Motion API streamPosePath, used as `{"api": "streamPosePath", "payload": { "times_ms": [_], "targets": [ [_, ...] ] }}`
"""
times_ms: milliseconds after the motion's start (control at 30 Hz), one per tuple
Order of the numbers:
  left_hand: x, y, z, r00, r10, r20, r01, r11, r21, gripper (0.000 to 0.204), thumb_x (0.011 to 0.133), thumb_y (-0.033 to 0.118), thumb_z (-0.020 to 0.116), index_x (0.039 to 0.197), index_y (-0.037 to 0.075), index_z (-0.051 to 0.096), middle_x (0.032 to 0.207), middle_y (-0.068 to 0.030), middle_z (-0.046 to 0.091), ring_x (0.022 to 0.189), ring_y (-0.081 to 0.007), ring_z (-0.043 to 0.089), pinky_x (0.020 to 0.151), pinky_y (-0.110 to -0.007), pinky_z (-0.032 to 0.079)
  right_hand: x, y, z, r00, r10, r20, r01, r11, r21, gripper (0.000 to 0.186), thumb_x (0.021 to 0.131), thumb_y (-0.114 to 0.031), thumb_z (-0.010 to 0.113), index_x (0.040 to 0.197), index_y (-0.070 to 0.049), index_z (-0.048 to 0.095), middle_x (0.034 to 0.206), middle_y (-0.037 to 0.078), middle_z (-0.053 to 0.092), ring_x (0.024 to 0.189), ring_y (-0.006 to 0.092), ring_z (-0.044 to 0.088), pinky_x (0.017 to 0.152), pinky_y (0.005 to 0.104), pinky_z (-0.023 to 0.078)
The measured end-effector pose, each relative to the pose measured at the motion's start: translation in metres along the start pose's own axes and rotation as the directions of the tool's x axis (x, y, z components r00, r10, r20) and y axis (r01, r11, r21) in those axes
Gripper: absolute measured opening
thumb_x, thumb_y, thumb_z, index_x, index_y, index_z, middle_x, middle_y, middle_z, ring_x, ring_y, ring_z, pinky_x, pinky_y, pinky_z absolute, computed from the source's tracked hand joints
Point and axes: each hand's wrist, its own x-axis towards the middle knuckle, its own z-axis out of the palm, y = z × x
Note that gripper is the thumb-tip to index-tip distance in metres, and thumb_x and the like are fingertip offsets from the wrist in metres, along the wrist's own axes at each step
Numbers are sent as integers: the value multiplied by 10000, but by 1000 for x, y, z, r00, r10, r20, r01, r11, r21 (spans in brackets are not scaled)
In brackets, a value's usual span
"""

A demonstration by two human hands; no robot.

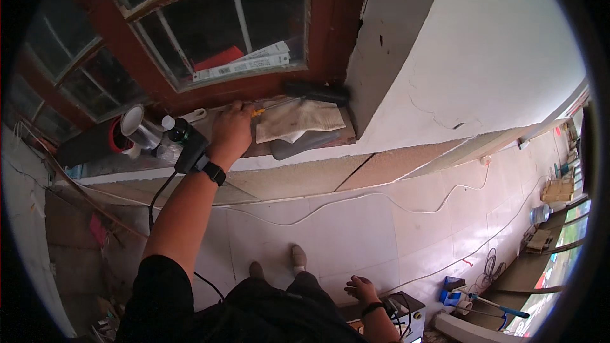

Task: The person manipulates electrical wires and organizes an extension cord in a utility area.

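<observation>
My left hand (231,132) reaches onto the windowsill, its fingers closed on a screwdriver (258,112) with a yellow handle and a thin shaft pointing right. Most of the handle is hidden under the fingers. Just right of it lies a crumpled beige cloth or paper (298,121), partly over a grey flat object (305,144). By the wrist are a dark bottle with a white cap (178,128) and a black device with a cable (192,155). My right hand (361,289) hangs low at my side, fingers loosely apart, with nothing visible in it.
A metal can (140,128) and a black cylinder (92,146) lie at the sill's left end. A dark roll-shaped object (318,92) is against the window frame. White cable (356,197) crosses the tiled floor. Near my right hand stands a box (410,314); a blue dustpan (451,289) is beyond.
</observation>
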Motion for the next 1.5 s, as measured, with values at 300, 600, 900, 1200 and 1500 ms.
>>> {"api": "streamPosePath", "payload": {
  "times_ms": [300, 600, 900, 1200, 1500],
  "targets": [
    [-35, 15, -68, 998, -9, -66, -2, 986, -168, 362, 738, 10, 608, 1097, 55, 608, 1014, -154, 592, 960, -351, 586, 820, -440, 474, 3, -52, 30, 995, -49, 88, 61, 988, -139, 416, 922, -250, 596, 1200, 42, 493, 1049, 180, 639, 843, 277, 668, 653, 335, 522],
    [-276, -19, -87, 725, -65, 685, 681, 208, -702, 380, 874, 37, 602, 1238, 31, 494, 1142, -98, 604, 1101, -185, 578, 964, -342, 466, 14, -113, 152, 932, -40, 361, 220, 852, -475, 405, 924, -257, 587, 1219, 12, 518, 1039, 147, 643, 849, 249, 669, 682, 316, 519],
    [-517, -60, -124, 357, -580, 732, 577, -479, -661, 348, 961, 238, 554, 1217, 8, 500, 1077, -94, 630, 1029, -189, 608, 913, -343, 478, -23, -89, 346, 833, 148, 533, 406, 491, -771, 439, 916, -297, 605, 1223, 7, 524, 1065, 157, 633, 894, 257, 657, 761, 341, 520],
    [-685, -118, -155, -35, -827, 562, 68, -563, -824, 300, 1000, 286, 480, 988, -6, 553, 921, -81, 597, 903, -202, 625, 846, -343, 487, -125, 68, 571, 580, 442, 684, 686, 189, -703, 421, 941, -308, 597, 1214, 5, 537, 1065, 151, 638, 919, 226, 651, 790, 326, 512],
    [-757, -204, -184, -309, -856, 414, -251, -347, -904, 256, 998, 282, 494, 988, 29, 531, 933, -93, 584, 926, -253, 639, 826, -395, 525, -214, 227, 716, 222, 840, 496, 946, -63, -318, 479, 942, -323, 599, 1271, 18, 527, 1086, 109, 647, 986, 167, 609, 871, 299, 483]
  ]
}}
